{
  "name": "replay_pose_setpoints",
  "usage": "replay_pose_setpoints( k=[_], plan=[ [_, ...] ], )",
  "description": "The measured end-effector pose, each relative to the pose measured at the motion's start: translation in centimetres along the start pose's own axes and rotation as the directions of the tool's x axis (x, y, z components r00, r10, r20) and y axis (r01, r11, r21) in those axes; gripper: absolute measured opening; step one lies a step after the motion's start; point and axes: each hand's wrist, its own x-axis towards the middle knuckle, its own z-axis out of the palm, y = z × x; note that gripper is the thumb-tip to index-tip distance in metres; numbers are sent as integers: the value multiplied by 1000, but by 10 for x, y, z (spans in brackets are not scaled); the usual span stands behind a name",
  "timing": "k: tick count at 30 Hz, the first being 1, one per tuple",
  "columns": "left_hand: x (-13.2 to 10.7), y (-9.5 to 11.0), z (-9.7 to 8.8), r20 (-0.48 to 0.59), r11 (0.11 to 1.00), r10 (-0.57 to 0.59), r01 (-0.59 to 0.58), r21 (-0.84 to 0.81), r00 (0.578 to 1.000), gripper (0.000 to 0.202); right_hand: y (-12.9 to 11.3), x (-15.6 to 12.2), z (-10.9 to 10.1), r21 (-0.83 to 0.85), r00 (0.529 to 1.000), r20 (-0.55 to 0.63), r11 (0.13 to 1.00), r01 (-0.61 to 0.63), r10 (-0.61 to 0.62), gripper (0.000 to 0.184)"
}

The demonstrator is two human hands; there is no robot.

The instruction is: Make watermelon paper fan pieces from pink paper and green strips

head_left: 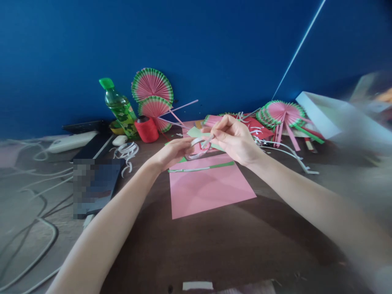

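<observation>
My left hand and my right hand meet above the far edge of a pink paper sheet. Between them runs a thin white strip. The left fingers pinch one end and the right fingers pinch the other. Under the hands lies a small pink and white roll, partly hidden. A narrow green and white strip lies along the top of the pink sheet.
Folded pink-and-green paper fans lean on the blue wall, more fans at the right. A green bottle, a red thread spool, curled white strips, a dark tablet and white cables lie left.
</observation>
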Motion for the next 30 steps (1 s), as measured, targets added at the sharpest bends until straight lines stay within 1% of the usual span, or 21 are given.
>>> replay_pose_setpoints(
  k=[2, 3, 4, 5, 7, 9, 11, 12, 14, 15, 16, 17, 19, 20, 21, 23, 26, 29, 30],
  plan=[
    [0, 0, -5, -21, 984, 56, -52, 170, 998, 18, -2, 1, 0, 19, 1000, 2, 1000, 0, 0, 32],
    [0, 1, -7, -51, 956, 75, -57, 288, 996, 19, -1, 1, -1, 34, 1000, 3, 999, -8, 8, 31],
    [0, 3, -10, -91, 909, 83, -38, 415, 992, 20, 1, 2, -1, 48, 1000, 4, 999, -22, 22, 30],
    [-1, 4, -13, -143, 845, 85, 5, 535, 986, 20, 2, 2, -2, 53, 999, 9, 998, -43, 43, 29],
    [-2, 6, -21, -227, 687, 68, 119, 717, 972, 21, 6, 3, -4, 36, 995, 26, 995, -97, 96, 27],
    [-4, 6, -29, -254, 527, -4, 219, 821, 967, 21, 7, 3, -6, 7, 987, 60, 989, -150, 150, 26],
    [-4, 3, -33, -291, 390, -74, 296, 872, 954, 20, 7, 3, -7, -5, 977, 95, 982, -190, 189, 25],
    [-3, 1, -33, -301, 333, -59, 303, 893, 952, 21, 7, 3, -7, -3, 975, 100, 980, -197, 196, 26],
    [-1, -3, -27, -287, 252, 61, 263, 931, 956, 24, 7, 4, -8, 6, 978, 86, 981, -194, 193, 27],
    [0, -6, -22, -254, 236, 133, 218, 947, 958, 23, 7, 5, -8, 12, 980, 71, 982, -188, 187, 27],
    [2, -9, -15, -231, 251, 172, 184, 950, 958, 18, 8, 6, -9, 17, 981, 55, 982, -186, 185, 28],
    [3, -12, -8, -186, 304, 139, 137, 943, 973, 13, 9, 7, -10, 17, 982, 36, 982, -188, 187, 30],
    [3, -18, 7, -66, 464, 28, 45, 884, 997, 8, 12, 9, -12, 0, 979, -8, 979, -201, 201, 32],
    [3, -21, 13, -28, 502, -14, 31, 864, 1000, 6, 14, 9, -13, -14, 977, -33, 977, -211, 210, 33],
    [2, -23, 17, -5, 509, -43, 26, 861, 999, 7, 15, 9, -13, -29, 974, -56, 975, -221, 219, 34],
    [0, -24, 19, -22, 493, -99, 68, 867, 995, 8, 17, 9, -14, -55, 968, -92, 969, -241, 235, 34],
    [-3, -18, 10, -73, 447, -197, 156, 881, 978, 6, 19, 8, -14, -66, 960, -129, 964, -259, 249, 32],
    [-3, -9, -2, -60, 422, -326, 202, 884, 943, 2, 20, 6, -13, -63, 953, -122, 956, -285, 276, 31],
    [-3, -7, -4, -55, 421, -343, 206, 883, 938, 2, 21, 6, -13, -64, 950, -115, 952, -298, 289, 31]
  ],
)
